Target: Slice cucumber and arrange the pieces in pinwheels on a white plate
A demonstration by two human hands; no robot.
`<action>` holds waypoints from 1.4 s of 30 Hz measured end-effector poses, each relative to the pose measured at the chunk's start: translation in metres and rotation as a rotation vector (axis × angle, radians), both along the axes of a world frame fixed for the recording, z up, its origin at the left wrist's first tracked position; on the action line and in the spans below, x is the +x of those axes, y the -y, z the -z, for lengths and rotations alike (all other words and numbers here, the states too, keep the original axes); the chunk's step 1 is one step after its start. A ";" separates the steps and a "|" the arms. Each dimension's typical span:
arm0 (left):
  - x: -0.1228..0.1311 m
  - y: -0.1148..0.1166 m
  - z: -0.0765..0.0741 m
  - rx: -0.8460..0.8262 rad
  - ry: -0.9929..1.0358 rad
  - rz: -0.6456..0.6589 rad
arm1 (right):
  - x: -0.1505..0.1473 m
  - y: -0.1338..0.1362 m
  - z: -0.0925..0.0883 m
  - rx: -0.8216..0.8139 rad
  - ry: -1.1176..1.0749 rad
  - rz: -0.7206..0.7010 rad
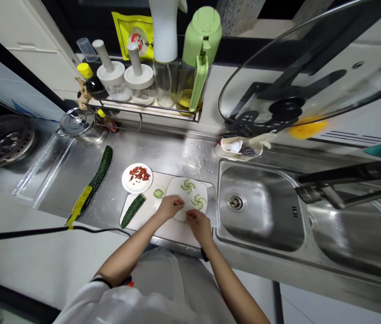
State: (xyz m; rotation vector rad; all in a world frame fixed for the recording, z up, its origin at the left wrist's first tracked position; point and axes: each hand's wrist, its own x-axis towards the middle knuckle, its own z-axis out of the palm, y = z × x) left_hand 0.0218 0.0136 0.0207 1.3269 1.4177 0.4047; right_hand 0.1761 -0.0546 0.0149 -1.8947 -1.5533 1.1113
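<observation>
Over a white square plate (173,184), my left hand (170,208) is closed in a pinch at the fingertips. My right hand (199,225) also pinches, low over the plate's front part. Whatever sits in either pinch is too small to make out. Thin cucumber slices (188,186) form two pinwheel shapes on the plate, and a bit of green shows by my right fingertips. The plate rests on a white cutting board (156,181). Left of it on the board are a small pile of cucumber slices (158,193) and a cut cucumber piece (132,210).
A small white plate (125,183) with chopped red bits overlaps the board's back left corner. Farther left lies a whole cucumber (101,168) with a yellow label. On the right is a steel double sink (261,207). Bottles and jars line a rack (150,108) behind.
</observation>
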 end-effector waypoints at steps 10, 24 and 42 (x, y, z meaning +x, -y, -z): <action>0.005 0.003 0.003 0.288 -0.332 0.308 | -0.009 0.002 0.002 0.019 0.289 -0.085; 0.002 0.013 0.005 0.462 -0.470 0.368 | -0.017 0.007 0.000 0.127 0.452 -0.121; 0.001 0.015 0.008 0.486 -0.457 0.381 | -0.017 0.010 -0.001 0.140 0.463 -0.142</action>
